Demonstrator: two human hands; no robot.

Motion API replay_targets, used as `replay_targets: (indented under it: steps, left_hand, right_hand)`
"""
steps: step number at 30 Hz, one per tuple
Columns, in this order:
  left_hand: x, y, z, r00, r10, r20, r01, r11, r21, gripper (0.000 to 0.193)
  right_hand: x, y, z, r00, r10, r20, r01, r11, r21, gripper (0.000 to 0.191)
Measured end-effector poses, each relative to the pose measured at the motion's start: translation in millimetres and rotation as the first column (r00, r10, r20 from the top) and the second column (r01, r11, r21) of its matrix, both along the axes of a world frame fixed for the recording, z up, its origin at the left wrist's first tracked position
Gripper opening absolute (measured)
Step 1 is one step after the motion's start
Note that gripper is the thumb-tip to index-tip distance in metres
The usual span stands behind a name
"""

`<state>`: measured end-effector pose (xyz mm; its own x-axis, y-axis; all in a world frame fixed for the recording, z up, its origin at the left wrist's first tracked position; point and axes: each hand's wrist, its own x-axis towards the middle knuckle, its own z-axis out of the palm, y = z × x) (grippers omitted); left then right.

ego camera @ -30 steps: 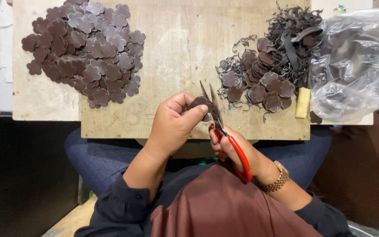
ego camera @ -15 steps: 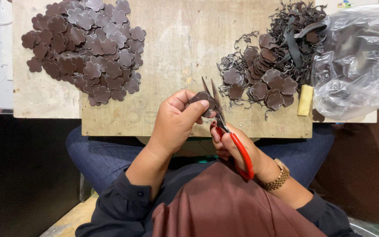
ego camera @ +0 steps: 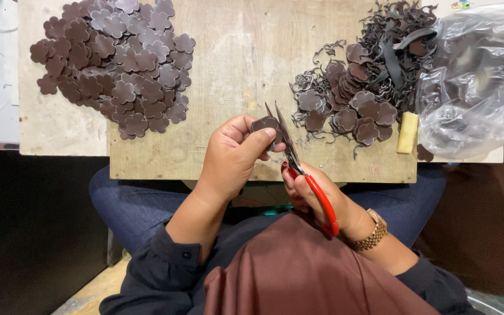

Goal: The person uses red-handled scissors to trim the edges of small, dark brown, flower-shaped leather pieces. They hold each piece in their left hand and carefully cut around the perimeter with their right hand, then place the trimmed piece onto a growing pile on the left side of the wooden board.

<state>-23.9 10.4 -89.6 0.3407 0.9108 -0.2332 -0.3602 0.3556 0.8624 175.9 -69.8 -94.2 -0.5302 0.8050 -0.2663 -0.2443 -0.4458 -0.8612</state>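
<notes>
Left hand (ego camera: pixel 234 154): closed in a pinch, thumb and fingertips gripping a small dark brown flower-shaped leather piece (ego camera: pixel 265 124). The piece is held above the near edge of the wooden surface (ego camera: pixel 234 52), roughly at its middle, and is not resting on it.

Right hand (ego camera: pixel 310 192): fingers curled tight around the red handles of a pair of scissors (ego camera: pixel 298 163). The blades point away from the person and stand slightly parted, with their tips at the held piece; one blade lies against its right side.

Far left corner of the surface: a large heap of cut brown flower pieces (ego camera: pixel 118 64), spread loosely.

Far right part of the surface: a second heap of brown pieces with thin curled trimmings (ego camera: pixel 363 87) mixed in. A small pale yellow block (ego camera: pixel 407 132) lies just beside this heap, near the right edge. A crumpled clear plastic bag (ego camera: pixel 479 81) covers the far right corner and touches the scrap heap.

A gold-coloured wristwatch (ego camera: pixel 371 230) sits on the right wrist.
</notes>
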Motion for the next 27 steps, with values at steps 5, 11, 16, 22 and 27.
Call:
replay_targets:
  steps: [5,11,16,22,27]
  left_hand:
    - [0.2,1.0,-1.4,1.0,0.016,0.006,-0.016,1.0,-0.003,0.006]
    - [0.5,3.7,-3.6,0.999,0.031,0.027,-0.031,0.999,0.009,0.006]
    - [-3.9,5.1,0.6,0.997,-0.04,-0.072,0.041,0.999,0.005,0.008]
    - [-5.5,2.9,4.3,0.993,-0.03,-0.117,0.034,0.999,0.026,0.008]
    - [-5.6,3.7,3.0,0.996,-0.02,-0.084,0.022,0.999,0.025,0.008]
  right_hand:
    - [-1.1,0.1,-2.6,1.0,-0.015,0.005,0.016,0.999,-0.039,0.042]
    - [-2.4,0.8,0.4,1.0,-0.012,0.016,0.013,0.999,-0.05,0.041]
    - [-2.1,2.0,7.2,0.999,0.042,0.019,-0.043,0.997,0.065,0.047]
    - [-2.8,3.7,4.9,0.998,0.035,0.052,-0.039,0.996,0.078,0.046]
    - [-3.4,2.8,-0.9,0.999,0.019,0.026,-0.018,1.0,-0.016,0.043]
